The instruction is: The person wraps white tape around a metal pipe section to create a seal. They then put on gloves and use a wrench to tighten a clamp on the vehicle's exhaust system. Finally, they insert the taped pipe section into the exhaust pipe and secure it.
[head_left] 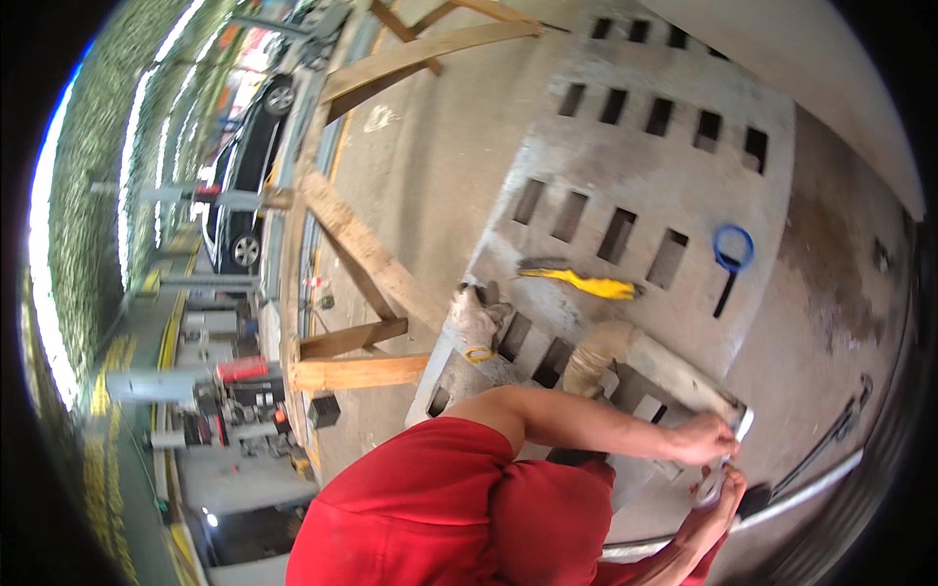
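From the middle of our view, the small pale roll (pixel 707 488) is at 4 o'clock, just past the slab's (pixel 664 181) lower part and just below the near end of the pale tube (pixel 684 373). Our right hand (pixel 722 496) has hold of it from the 4 o'clock side, the fingers curled close around its edge. Our left hand (pixel 703 438) is just above at 12 o'clock, its fingers bent inward and nearly together by the tube's end; we cannot tell whether they pinch anything or touch the tube. The roll looks like tape, so we judge it light, fairly firm, hardly fragile, and perhaps smooth at the sides; it should sit best between thumb and fingers across its flat faces. The tube looks stiff and rather heavier, better gripped round its straight middle than by the wrinkled tan bend (pixel 596 357) at its 10 o'clock end, which looks softer. Seen from the roll, the blue ring (pixel 733 249) is at 12 o'clock, the yellow-and-black thing (pixel 591 283) at 11, the whitish glove (pixel 476 320) at 10, and a long dark tool (pixel 831 438) at 2.
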`<action>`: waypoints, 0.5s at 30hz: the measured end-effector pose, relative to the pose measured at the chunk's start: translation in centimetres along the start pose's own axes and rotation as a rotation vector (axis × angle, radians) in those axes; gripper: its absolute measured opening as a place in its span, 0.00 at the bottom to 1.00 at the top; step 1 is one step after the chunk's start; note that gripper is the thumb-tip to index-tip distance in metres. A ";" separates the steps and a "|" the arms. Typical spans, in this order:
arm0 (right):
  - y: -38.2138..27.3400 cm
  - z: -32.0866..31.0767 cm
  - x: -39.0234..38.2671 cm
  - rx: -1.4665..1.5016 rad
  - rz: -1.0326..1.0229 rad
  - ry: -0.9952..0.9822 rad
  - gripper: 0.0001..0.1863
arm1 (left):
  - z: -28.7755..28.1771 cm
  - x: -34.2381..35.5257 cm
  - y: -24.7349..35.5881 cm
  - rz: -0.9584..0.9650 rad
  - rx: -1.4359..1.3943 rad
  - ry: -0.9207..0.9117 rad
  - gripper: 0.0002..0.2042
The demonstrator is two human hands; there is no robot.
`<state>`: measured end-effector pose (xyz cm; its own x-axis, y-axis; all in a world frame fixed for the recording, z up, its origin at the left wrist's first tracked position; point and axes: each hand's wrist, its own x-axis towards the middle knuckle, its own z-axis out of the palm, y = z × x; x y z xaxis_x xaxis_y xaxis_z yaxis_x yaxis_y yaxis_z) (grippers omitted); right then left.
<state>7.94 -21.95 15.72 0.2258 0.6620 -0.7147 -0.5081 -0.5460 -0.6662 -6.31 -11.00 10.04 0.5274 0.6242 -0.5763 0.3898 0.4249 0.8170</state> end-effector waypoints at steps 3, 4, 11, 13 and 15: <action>-0.1 -0.1 -0.2 -0.088 0.053 0.114 0.14 | 1.4 -0.7 0.5 -0.018 -0.195 -0.009 0.16; 0.1 -0.4 0.0 -0.099 0.062 0.103 0.14 | 1.4 -0.7 0.5 -0.027 -0.197 -0.001 0.16; 1.1 -2.6 2.1 -0.064 0.119 0.129 0.15 | 2.2 -0.7 1.0 0.021 -0.039 0.058 0.15; 1.2 -2.2 2.2 -0.068 0.158 0.167 0.15 | 2.3 -1.0 0.7 0.013 -0.055 0.078 0.16; 1.6 -1.4 2.2 -0.087 0.193 0.215 0.16 | 2.7 -1.3 -0.4 0.041 -0.040 0.105 0.16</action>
<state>8.74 -22.08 12.74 0.3077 0.4224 -0.8526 -0.4879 -0.6992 -0.5225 -5.13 -13.73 10.37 0.4590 0.7062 -0.5391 0.3378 0.4225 0.8411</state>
